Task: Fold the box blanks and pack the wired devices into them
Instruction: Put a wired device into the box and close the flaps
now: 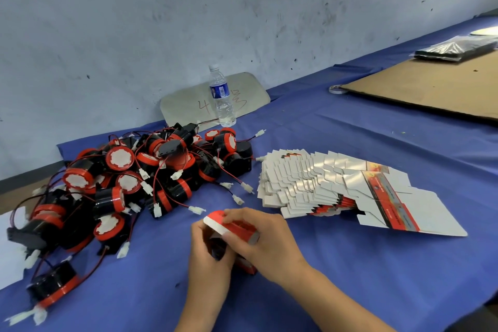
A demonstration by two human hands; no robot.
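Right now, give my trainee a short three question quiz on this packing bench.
1. True or false: both hands grip the red box.
2. Which side of the device pile holds the fanned box blanks: the person's left or right?
3. What stands upright behind the pile, by the wall: A) water bottle B) tape roll C) mug?

Key: 1 true: left hand and right hand both grip it. 2 right. 3 A.

A single head-worn wide-angle camera looks forward and steeply down, close over the hands [237,240] (near the frame's bottom centre), across the blue surface [350,264] toward the grey wall [188,21] behind.
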